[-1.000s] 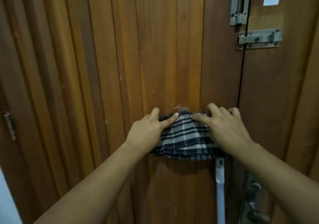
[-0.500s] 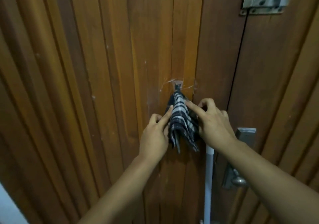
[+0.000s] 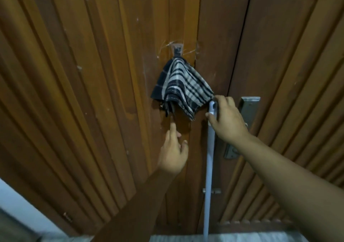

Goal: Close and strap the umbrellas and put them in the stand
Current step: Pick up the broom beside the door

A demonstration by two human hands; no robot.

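Plaid umbrella [image 3: 181, 85] half-collapsed on hook [image 3: 177, 50]

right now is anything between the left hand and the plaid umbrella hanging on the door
Nothing visible. The left hand is just below the plaid umbrella, index finger pointing up at its lower edge, only bare door between them. The right hand is off to the side.

One plaid cloth [image 3: 181, 85] – maybe umbrella; one pole [image 3: 209, 163]; two hands.
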